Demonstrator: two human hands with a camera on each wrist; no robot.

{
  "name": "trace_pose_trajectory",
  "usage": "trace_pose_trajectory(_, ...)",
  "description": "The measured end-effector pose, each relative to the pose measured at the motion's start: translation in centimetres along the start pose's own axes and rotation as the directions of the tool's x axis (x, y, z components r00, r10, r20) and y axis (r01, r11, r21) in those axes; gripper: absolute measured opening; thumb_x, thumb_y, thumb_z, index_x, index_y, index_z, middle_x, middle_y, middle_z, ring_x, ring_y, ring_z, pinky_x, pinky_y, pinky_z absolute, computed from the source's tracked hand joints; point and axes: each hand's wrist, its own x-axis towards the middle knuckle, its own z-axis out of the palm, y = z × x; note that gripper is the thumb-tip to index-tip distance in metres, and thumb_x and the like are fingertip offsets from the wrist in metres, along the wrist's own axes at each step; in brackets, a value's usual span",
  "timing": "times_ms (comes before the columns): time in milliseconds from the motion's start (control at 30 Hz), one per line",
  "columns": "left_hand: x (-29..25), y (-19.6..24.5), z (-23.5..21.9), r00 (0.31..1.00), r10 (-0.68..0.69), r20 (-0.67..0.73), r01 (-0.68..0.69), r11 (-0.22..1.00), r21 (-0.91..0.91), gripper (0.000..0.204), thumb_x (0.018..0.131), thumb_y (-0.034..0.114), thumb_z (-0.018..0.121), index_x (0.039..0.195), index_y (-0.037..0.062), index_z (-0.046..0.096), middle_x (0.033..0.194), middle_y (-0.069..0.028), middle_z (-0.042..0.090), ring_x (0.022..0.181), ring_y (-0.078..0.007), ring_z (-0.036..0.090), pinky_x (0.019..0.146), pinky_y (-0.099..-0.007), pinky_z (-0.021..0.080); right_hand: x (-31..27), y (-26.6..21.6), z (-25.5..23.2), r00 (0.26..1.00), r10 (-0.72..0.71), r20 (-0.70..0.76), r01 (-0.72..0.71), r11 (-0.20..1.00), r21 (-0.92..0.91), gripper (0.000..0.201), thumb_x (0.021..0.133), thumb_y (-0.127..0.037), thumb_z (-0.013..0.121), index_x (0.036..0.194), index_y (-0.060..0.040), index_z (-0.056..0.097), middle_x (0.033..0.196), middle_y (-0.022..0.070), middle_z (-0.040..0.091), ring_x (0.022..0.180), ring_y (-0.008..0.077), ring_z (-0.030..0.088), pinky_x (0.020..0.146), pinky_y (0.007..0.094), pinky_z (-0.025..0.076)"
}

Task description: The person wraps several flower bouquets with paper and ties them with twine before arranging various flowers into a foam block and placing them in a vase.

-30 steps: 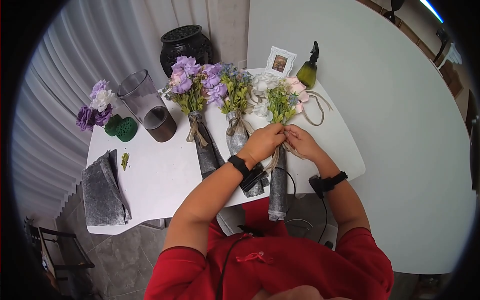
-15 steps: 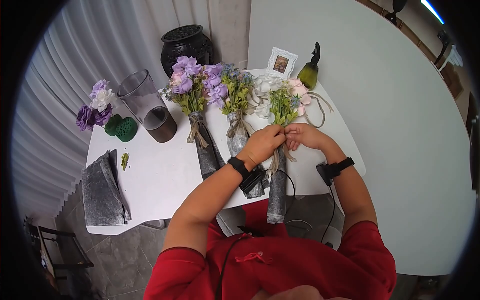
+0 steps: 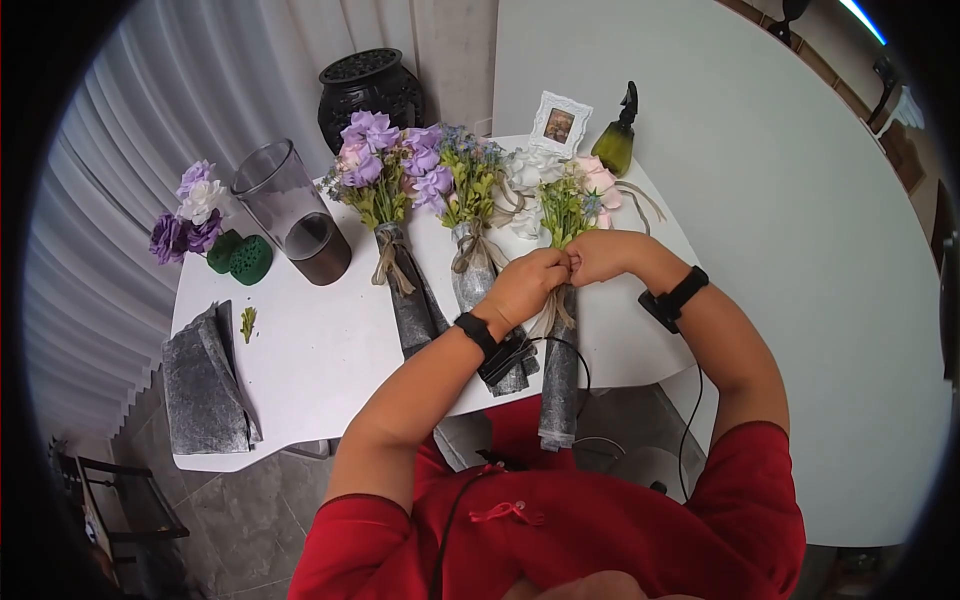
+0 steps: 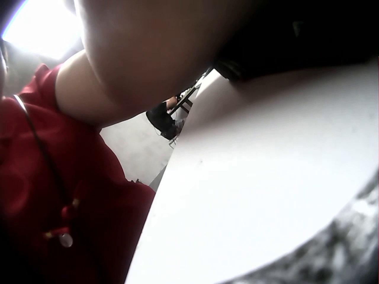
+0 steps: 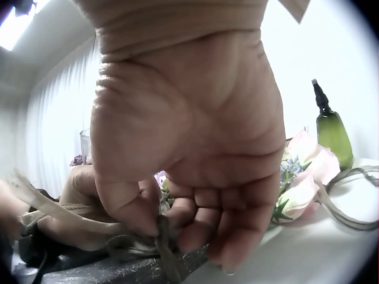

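Pinches a flat beige fabric ribbon [image 5: 77, 218] in the downturned right hand [image 5: 189, 136] and curled left hand [image 3: 527, 282], close together. Shows a grey paper tube [image 3: 558, 395] below the grip, leafy green sprigs [image 3: 566, 213] beyond.

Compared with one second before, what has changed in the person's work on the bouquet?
The right grip moved up toward the flowers, and the right forearm swung outward; the right wrist view shows the ribbon pinched in it. The left grip stayed at the neck of the bouquet; the picture frame and spray bottle did not move.
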Motion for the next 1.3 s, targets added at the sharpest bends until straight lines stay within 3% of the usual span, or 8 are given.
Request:
trace_pose_trajectory(133,0.0,0.2,-0.2,0.998,-0.058,-0.015,0.058,0.998,-0.027,0.011,0.073,0.002,0.061,0.083,0.0043,0.065,0.093,-0.0078,0.060,0.087,-0.0263,0.062,0.074,-0.0340,0.052,-0.2,-0.9,-0.8,0.997,0.051,0.051,-0.052,0.999,0.007,0.019,0.068,-0.015,0.071,0.078,-0.0042,0.059,0.072,0.0040,0.062,0.061,0.0139,0.057,0.058,0.0264,0.047)
trace_pose_trajectory(533,-0.2,-0.7,1.5,0.948,-0.318,-0.012,0.294,0.888,-0.354,0.007,0.078,0.000,0.070,0.085,0.0021,0.070,0.085,-0.0087,0.062,0.079,-0.0211,0.064,0.071,-0.0291,0.051,-2.1,2.8,2.0,0.928,-0.169,-0.332,0.199,0.979,0.056,0.020,0.070,-0.015,0.072,0.083,-0.0029,0.062,0.076,0.0074,0.065,0.069,0.0183,0.062,0.062,0.0309,0.050)
trace_pose_trajectory(600,-0.2,-0.4,1.4,0.938,-0.344,-0.037,0.306,0.875,-0.375,0.007,0.078,0.001,0.071,0.085,0.0021,0.070,0.083,-0.0087,0.062,0.078,-0.0210,0.063,0.071,-0.0298,0.051,-2.1,3.5,2.8,0.939,-0.047,-0.340,0.193,0.892,0.409,0.016,0.075,-0.014,0.070,0.084,-0.0024,0.063,0.077,0.0076,0.065,0.069,0.0180,0.062,0.063,0.0307,0.050)
trace_pose_trajectory(733,0.1,-0.1,0.7,0.888,-0.455,0.070,0.441,0.799,-0.407,0.006,0.080,0.004,0.070,0.083,0.0010,0.066,0.076,-0.0085,0.064,0.072,-0.0181,0.063,0.067,-0.0300,0.050,-1.9,4.9,4.9,0.915,0.002,-0.403,0.245,0.790,0.562,0.014,0.080,-0.015,0.068,0.085,-0.0023,0.063,0.077,0.0090,0.065,0.069,0.0194,0.062,0.065,0.0315,0.050)
trace_pose_trajectory(933,-0.3,-0.8,1.2,0.842,-0.520,0.141,0.526,0.737,-0.425,0.009,0.082,0.005,0.069,0.082,-0.0003,0.062,0.073,-0.0085,0.066,0.069,-0.0152,0.061,0.065,-0.0291,0.049,-3.5,3.8,5.4,0.727,-0.279,-0.627,0.148,0.956,-0.254,0.007,0.085,-0.003,0.057,0.082,0.0020,0.061,0.077,0.0052,0.063,0.071,0.0138,0.062,0.061,0.0313,0.050)
trace_pose_trajectory(1033,-0.2,-0.4,1.2,0.843,-0.519,0.143,0.527,0.740,-0.419,0.008,0.082,0.004,0.068,0.083,-0.0003,0.061,0.075,-0.0089,0.066,0.071,-0.0151,0.062,0.066,-0.0292,0.049,-3.2,3.1,5.3,0.718,-0.104,-0.688,0.073,0.995,-0.074,0.011,0.087,-0.011,0.057,0.085,-0.0018,0.062,0.075,0.0082,0.063,0.069,0.0204,0.063,0.062,0.0340,0.051)
trace_pose_trajectory(1100,-0.2,-0.6,1.4,0.839,-0.526,0.139,0.532,0.739,-0.413,0.008,0.082,0.003,0.068,0.083,-0.0003,0.061,0.077,-0.0091,0.066,0.072,-0.0149,0.062,0.066,-0.0293,0.050,-2.2,3.3,5.9,0.731,0.221,-0.646,0.401,0.626,0.669,0.011,0.088,-0.011,0.055,0.091,-0.0034,0.062,0.071,0.0029,0.060,0.066,0.0141,0.061,0.056,0.0272,0.048)
trace_pose_trajectory(1300,0.0,-0.6,1.0,0.840,-0.512,0.179,0.540,0.766,-0.349,0.009,0.083,0.002,0.067,0.085,-0.0005,0.060,0.078,-0.0094,0.066,0.075,-0.0162,0.064,0.069,-0.0292,0.051,-2.4,4.3,5.2,0.845,0.264,-0.465,0.211,0.635,0.743,0.020,0.094,-0.015,0.048,0.106,-0.0042,0.058,0.083,0.0029,0.062,0.073,0.0088,0.058,0.056,0.0211,0.043)
